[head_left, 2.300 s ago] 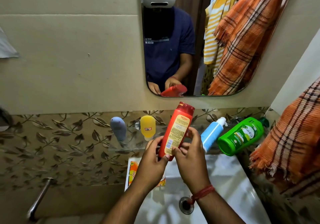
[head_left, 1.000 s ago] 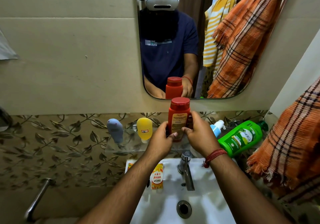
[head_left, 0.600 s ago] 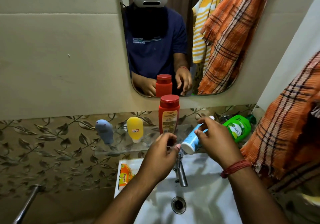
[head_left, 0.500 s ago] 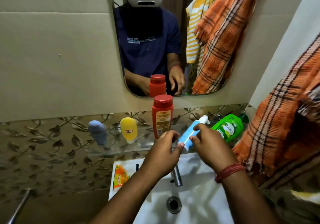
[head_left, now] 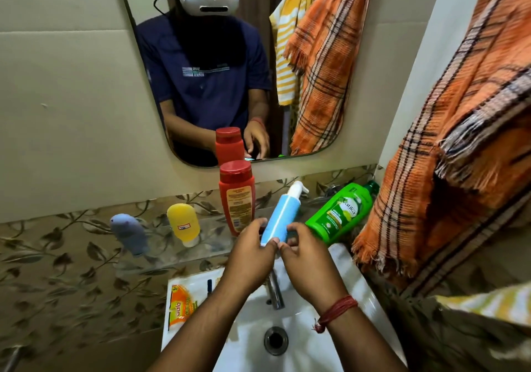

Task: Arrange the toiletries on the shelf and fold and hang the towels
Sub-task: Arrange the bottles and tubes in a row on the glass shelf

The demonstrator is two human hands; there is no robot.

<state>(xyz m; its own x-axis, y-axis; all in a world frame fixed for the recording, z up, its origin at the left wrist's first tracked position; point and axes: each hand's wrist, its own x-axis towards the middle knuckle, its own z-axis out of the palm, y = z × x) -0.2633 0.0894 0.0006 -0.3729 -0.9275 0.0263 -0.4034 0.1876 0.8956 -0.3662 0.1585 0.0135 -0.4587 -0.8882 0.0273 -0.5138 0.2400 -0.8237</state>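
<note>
Both hands hold a blue pump bottle (head_left: pixel 280 215) with a white pump head, tilted right over the glass shelf (head_left: pixel 161 242). My left hand (head_left: pixel 251 252) grips its lower left side and my right hand (head_left: pixel 309 256) pinches its lower right side. A red bottle (head_left: pixel 237 196) stands upright on the shelf just left of it. A yellow bottle (head_left: pixel 184 223) and a grey bottle (head_left: pixel 129 233) stand cap-down further left. A green bottle (head_left: pixel 340 212) lies tilted at the shelf's right end. An orange plaid towel (head_left: pixel 448 147) hangs at the right.
A white sink (head_left: pixel 330 348) with a tap (head_left: pixel 274 289) and drain lies below my hands. An orange sachet (head_left: pixel 181 305) lies on the sink's left rim. The mirror (head_left: pixel 353 90) above reflects a yellow striped towel and an orange one. A metal pipe sits at lower left.
The red bottle was stood upright on the shelf and let go. My right hand picked up the blue pump bottle, and both hands now hold it, more upright than before.
</note>
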